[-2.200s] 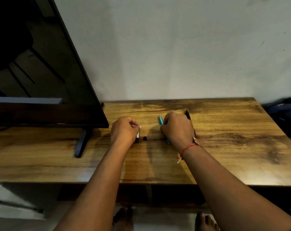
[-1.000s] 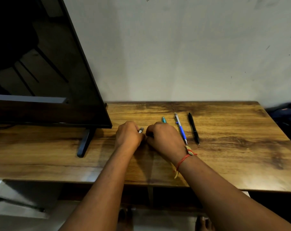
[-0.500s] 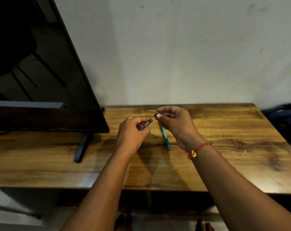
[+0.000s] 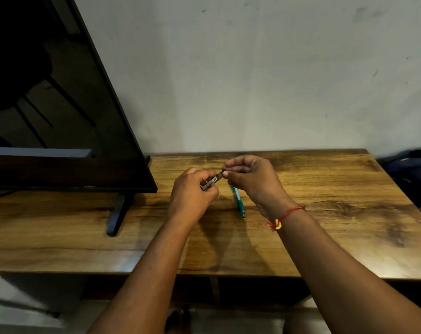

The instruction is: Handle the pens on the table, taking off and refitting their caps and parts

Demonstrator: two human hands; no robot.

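Above the middle of a wooden surface (image 4: 325, 237), a person's two hands meet over a slim grey pen (image 4: 213, 180) with a small printed label on its barrel. The left hand (image 4: 192, 191) is clenched round the lower half of the barrel, fingers curled under it and thumb on top. The right hand (image 4: 251, 179) pinches a dark end piece (image 4: 222, 170) between thumb and forefinger at the barrel's upper tip. The piece is too small to tell whether it is seated or just touching. The pen is held clear of the surface, slanting up toward the right of the frame. A teal pen (image 4: 238, 201) lies on the surface just below the right hand, its tip toward the bottom of the frame. A dark television (image 4: 60, 104) fills the upper left, its foot (image 4: 116, 213) standing on the surface, and a red thread bracelet (image 4: 286, 213) circles the right wrist. The grey pen looks light, stiff and smooth, so it will likely twist or slip if gripped loosely. A firm hold around mid-barrel suits it, with the end piece taken by its sides and kept in line with the barrel. A part that small would be easy to drop and lose against the dark wood grain.
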